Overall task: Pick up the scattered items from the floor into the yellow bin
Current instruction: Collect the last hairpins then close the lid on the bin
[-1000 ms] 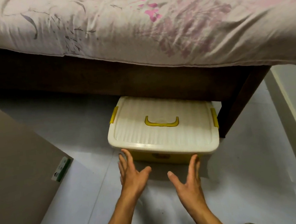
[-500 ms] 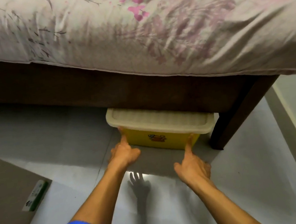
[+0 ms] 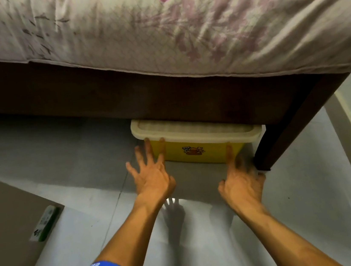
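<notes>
The lidded yellow bin [image 3: 197, 152] sits mostly under the bed [image 3: 165, 94] on the floor [image 3: 313, 204], left hand [image 3: 151, 178] and right hand [image 3: 241, 184] spread wide, holding nothing; rigid plastic probably slides easily, best gripped under the lid [image 3: 192, 130] rim.

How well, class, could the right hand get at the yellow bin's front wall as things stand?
Probably well: the right hand lies open just before the yellow bin, one finger at its front wall, nothing between; only the bed frame overhangs the lid.
</notes>
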Action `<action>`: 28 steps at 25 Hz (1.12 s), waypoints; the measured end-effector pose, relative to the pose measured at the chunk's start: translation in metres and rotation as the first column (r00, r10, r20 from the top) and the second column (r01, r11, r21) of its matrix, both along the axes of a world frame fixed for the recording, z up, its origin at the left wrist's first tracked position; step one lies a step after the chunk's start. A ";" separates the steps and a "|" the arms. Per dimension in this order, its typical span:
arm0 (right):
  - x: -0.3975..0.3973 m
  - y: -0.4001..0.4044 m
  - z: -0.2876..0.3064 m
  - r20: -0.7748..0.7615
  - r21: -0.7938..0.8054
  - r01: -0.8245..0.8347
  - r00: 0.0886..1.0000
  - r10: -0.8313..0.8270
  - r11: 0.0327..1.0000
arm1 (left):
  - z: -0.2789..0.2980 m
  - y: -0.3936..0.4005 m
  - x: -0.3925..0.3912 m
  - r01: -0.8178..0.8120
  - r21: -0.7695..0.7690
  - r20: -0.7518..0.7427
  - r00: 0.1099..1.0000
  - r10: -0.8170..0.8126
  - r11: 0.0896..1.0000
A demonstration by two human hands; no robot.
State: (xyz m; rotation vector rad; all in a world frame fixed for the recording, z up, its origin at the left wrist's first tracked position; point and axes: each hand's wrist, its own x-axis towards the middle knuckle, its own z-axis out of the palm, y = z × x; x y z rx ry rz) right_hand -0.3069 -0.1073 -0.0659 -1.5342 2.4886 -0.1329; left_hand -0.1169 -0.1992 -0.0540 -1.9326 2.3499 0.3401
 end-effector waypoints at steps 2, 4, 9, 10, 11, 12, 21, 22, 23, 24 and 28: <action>0.001 -0.001 0.007 -0.145 0.001 -0.049 0.988 0.049 0.999 | 0.000 0.003 -0.005 0.082 -0.022 0.083 0.993 -0.080 0.996; 0.003 -0.001 0.008 -0.182 0.030 -0.095 0.978 0.099 0.995 | -0.003 0.006 -0.009 0.121 -0.032 0.126 0.985 -0.116 0.992; 0.006 -0.006 0.001 -0.045 0.106 -0.104 0.993 0.109 0.989 | -0.008 0.004 -0.014 0.115 0.030 0.101 0.988 -0.118 0.993; 0.007 -0.007 0.000 -0.029 0.095 -0.096 0.995 0.099 0.991 | -0.009 0.003 -0.014 0.110 0.035 0.088 0.990 -0.112 0.993; 0.009 -0.009 0.000 -0.011 0.085 -0.082 0.996 0.083 0.993 | -0.010 0.000 -0.016 0.107 0.041 0.070 0.992 -0.110 0.993; 0.010 -0.011 0.000 0.009 0.078 -0.071 0.997 0.071 0.994 | -0.011 -0.003 -0.016 0.105 0.043 0.054 0.993 -0.107 0.994; 0.008 -0.044 0.001 0.086 0.107 -0.063 0.995 0.054 0.992 | -0.011 -0.042 -0.016 0.121 0.063 -0.025 0.992 -0.120 0.991; 0.008 -0.047 0.001 0.080 0.107 -0.060 0.995 0.052 0.992 | -0.012 -0.042 -0.018 0.119 0.053 -0.023 0.993 -0.118 0.991; 0.007 -0.048 0.000 0.079 0.116 -0.060 0.996 0.050 0.991 | -0.014 -0.041 -0.020 0.118 0.048 -0.018 0.993 -0.117 0.992; 0.006 -0.049 0.000 0.077 0.123 -0.058 0.996 0.049 0.991 | -0.014 -0.040 -0.021 0.113 0.047 -0.012 0.994 -0.112 0.993; 0.000 -0.050 0.001 0.066 0.131 -0.057 0.997 0.049 0.990 | -0.010 -0.043 -0.025 0.121 0.072 0.003 0.993 -0.121 0.990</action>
